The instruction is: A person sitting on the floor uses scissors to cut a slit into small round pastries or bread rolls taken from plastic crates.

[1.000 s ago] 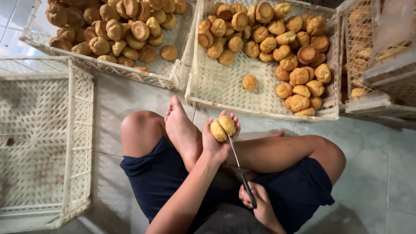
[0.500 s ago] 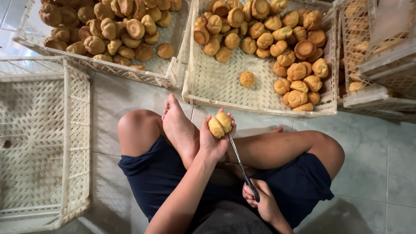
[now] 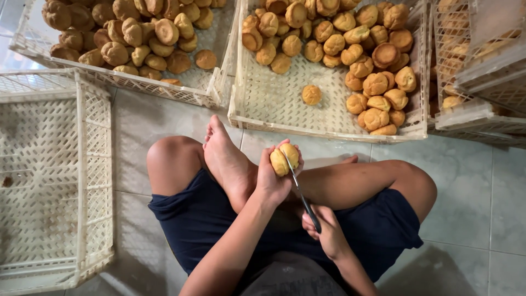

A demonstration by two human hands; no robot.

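I sit cross-legged on a tiled floor. My left hand [image 3: 272, 178] grips a small golden bun [image 3: 284, 158] above my crossed legs. My right hand [image 3: 326, 232] holds a thin knife [image 3: 300, 194] by its dark handle, and the blade tip is in the side of the bun. Ahead of my knees stands a white plastic crate [image 3: 285, 118] with several baked buns piled at its far right and one loose bun [image 3: 311, 94] near its middle.
A second crate [image 3: 142, 85] full of buns sits at the upper left. An empty white lattice crate [image 3: 82, 164] stands on my left. Stacked crates [image 3: 482, 109] with more buns are at the right edge. Grey floor tiles lie around me.
The bun and knife stay in my hands; the blade has gone a little deeper into the bun, and my right hand has shifted slightly.
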